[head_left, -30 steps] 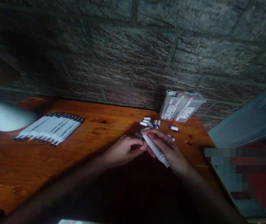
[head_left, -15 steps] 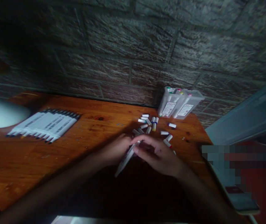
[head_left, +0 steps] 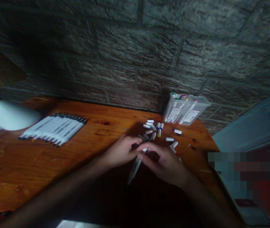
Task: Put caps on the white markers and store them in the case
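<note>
Marker point(head_left: 136, 165) located at lower centre of frame, tilted; right hand point(head_left: 162, 161) pinches its upper end between thumb and fingers. Left hand point(head_left: 122, 151) curls alongside, grip not determinable. Judged light, stiff, possibly slippery; mid-barrel appears the soundest hold.

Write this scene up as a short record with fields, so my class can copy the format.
White marker: slanted, lower end toward the person
Right hand: thumb and finger gripping it
Left hand: fingertips by its upper end; contact unclear
Small white caps: scattered beyond and right of the hands
Marker row: lying side by side, left
Clear cases: near the wall, markers inside
</note>
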### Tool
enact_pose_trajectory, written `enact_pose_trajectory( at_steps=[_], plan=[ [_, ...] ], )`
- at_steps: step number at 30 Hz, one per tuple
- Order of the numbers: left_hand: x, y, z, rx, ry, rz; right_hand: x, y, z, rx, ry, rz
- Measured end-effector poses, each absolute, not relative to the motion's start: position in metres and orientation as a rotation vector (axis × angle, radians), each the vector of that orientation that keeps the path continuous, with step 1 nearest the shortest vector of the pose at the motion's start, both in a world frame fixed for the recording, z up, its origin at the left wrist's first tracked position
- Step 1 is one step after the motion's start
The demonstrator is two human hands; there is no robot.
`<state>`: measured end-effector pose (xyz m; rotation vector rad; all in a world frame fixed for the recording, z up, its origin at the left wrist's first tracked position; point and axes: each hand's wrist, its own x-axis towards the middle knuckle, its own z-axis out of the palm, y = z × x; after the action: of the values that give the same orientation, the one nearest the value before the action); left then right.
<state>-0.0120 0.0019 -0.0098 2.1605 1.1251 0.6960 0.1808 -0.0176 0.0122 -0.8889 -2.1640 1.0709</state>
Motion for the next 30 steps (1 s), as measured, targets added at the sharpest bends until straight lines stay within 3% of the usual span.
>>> enact_pose_trajectory(
  at_steps=[5,17,24,30],
  plan=[
    [-0.013,0.001,0.001,1.876,0.991,0.958,0.18,-0.014,0.006,-0.989,-1.925,0.971],
    [-0.011,-0.002,0.008,1.586,0.911,0.895,0.183,-0.003,-0.001,-0.982,-1.592,1.027],
    [-0.009,0.001,0.007,1.551,0.986,0.948,0.187,0.003,0.006,-0.975,-1.399,1.057],
    [-0.011,0.003,0.008,1.591,1.217,1.266,0.189,0.004,0.008,-0.966,-1.311,1.009]
  ],
)
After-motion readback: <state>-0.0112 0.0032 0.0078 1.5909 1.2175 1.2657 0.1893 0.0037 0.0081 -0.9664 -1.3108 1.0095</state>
